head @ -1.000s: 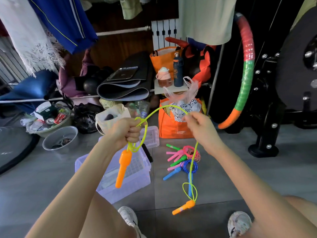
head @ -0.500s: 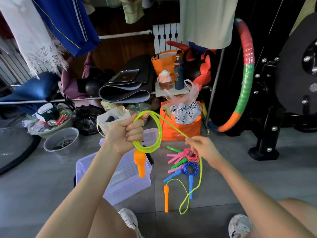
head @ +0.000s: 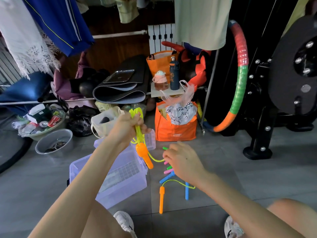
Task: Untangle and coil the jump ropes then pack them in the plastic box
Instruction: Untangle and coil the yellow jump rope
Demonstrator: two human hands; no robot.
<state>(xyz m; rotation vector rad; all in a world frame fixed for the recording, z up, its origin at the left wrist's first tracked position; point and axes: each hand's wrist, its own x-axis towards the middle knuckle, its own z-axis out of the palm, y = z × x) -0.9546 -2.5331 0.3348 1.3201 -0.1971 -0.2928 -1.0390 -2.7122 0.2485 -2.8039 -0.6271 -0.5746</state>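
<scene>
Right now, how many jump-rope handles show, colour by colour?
Orange handles: 2
Blue handles: 2
Green handles: 2
Pink handles: 2
Total: 8 in view; the right hand may hide more.

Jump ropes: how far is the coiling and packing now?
Done: several loops of the yellow rope, gripped by the left hand. In hand: the right hand pinches its tail. Left: the other ropes lie on the floor; none shows in the plastic box.
</scene>
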